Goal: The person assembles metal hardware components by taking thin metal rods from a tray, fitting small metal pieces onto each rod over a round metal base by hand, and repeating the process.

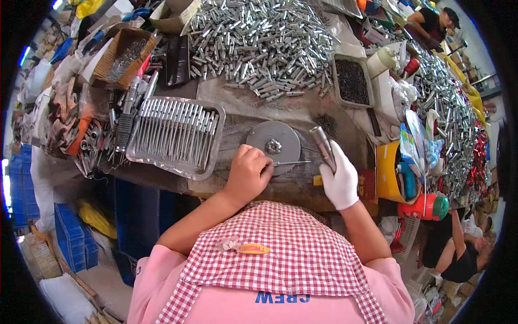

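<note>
My bare left hand (pixel 248 171) is closed on a thin pointed metal rod (pixel 294 162), whose tip points right across the near edge of a round grey disc (pixel 259 135). Small metal pieces (pixel 273 146) sit at the disc's centre. My right hand (pixel 342 178), in a white glove, grips a thick metal cylinder (pixel 322 144) that tilts up and away to the left. To the left of the disc, a shallow metal tray (pixel 218 137) bears a row of slender metal rods with thicker ends (pixel 175 129).
A large heap of short metal tubes (pixel 264 43) covers the bench's far side. A bin of dark small screws (pixel 352 81) stands right of it, a cardboard box (pixel 121 56) far left. Near the right edge are a yellow container (pixel 389 173) and a red-green jug (pixel 424 207). Other people work at right.
</note>
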A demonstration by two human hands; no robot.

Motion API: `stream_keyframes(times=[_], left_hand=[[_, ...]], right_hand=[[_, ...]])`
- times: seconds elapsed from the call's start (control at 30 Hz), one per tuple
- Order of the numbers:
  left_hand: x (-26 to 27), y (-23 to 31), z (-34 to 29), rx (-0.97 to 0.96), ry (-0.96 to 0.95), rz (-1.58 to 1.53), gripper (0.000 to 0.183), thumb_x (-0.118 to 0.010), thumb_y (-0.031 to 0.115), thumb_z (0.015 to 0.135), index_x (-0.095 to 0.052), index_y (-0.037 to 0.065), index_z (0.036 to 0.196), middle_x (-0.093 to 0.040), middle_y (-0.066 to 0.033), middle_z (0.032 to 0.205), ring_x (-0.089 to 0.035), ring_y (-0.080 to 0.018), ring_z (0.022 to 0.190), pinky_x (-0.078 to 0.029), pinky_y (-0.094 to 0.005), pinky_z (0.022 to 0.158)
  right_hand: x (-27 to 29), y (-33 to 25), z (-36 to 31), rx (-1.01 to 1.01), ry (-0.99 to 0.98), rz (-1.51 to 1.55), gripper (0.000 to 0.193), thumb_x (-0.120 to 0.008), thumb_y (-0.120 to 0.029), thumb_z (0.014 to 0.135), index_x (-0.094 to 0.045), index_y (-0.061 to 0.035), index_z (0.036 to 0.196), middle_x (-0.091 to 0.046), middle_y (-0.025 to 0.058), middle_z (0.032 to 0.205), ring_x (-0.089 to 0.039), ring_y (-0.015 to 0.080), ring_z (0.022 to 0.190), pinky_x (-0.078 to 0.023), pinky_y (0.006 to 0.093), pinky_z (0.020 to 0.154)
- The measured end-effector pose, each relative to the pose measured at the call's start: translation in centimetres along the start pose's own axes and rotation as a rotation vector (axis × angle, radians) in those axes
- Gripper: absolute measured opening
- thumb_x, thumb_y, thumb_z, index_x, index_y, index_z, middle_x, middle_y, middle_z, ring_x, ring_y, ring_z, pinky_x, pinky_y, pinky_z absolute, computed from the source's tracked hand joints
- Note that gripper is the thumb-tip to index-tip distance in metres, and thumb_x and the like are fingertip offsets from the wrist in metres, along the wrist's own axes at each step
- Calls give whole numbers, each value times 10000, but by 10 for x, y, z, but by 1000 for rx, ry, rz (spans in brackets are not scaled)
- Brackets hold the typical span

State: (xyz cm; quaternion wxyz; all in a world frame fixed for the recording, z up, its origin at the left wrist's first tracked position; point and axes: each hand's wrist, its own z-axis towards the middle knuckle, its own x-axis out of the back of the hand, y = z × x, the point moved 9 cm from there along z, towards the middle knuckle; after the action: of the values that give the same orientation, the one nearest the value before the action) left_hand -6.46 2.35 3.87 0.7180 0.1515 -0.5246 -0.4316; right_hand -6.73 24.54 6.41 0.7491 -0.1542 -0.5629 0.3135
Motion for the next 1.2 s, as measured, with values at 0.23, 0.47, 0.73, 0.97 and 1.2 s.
stream_keyframes(times=[0.23, 0.47, 0.73, 0.97, 1.2], left_hand=[[24, -1, -7, 261, 43, -404, 106, -712, 21, 805, -651, 3, 890, -694, -69, 893, -643, -146, 818, -521, -279, 706], [45, -12, -19, 551, 136, -843, 259, -618, 55, 951, -561, -9, 1195, -618, -14, 976, -559, -39, 828, -484, -211, 724], [119, -81, 31, 494, 11, 367, 435, -566, 1, 834, -551, -73, 1263, -644, -242, 963, -637, -416, 886, -514, -469, 754], [112, -112, 42, 501, -95, 549, 183, -666, 100, 744, -623, -37, 857, -648, -271, 841, -625, -467, 821, -497, -517, 743], [108, -121, 56, 568, -135, 541, 226, -742, 117, 705, -612, -28, 819, -646, -222, 789, -631, -410, 743, -495, -474, 690]], right_hand=[[-35, -63, 12, 408, -187, -150, 346, -751, -129, 669, -704, -118, 1012, -638, 65, 954, -584, 306, 886, -486, 448, 790], [-88, -103, -3, 213, -457, 390, 216, -709, -135, 790, -717, -31, 980, -673, 170, 776, -664, 380, 713, -539, 430, 664], [-56, -73, 7, 122, -398, 343, 340, -707, -99, 789, -666, -3, 1113, -687, 190, 925, -675, 352, 862, -540, 406, 762], [-3, -1, 28, -52, -22, 264, 203, -683, -96, 830, -697, -30, 1021, -699, 174, 934, -676, 356, 868, -545, 377, 783], [43, 117, 71, -292, 193, -296, 246, -661, -223, 860, -686, -49, 1033, -695, 187, 1045, -663, 354, 976, -530, 438, 861]])
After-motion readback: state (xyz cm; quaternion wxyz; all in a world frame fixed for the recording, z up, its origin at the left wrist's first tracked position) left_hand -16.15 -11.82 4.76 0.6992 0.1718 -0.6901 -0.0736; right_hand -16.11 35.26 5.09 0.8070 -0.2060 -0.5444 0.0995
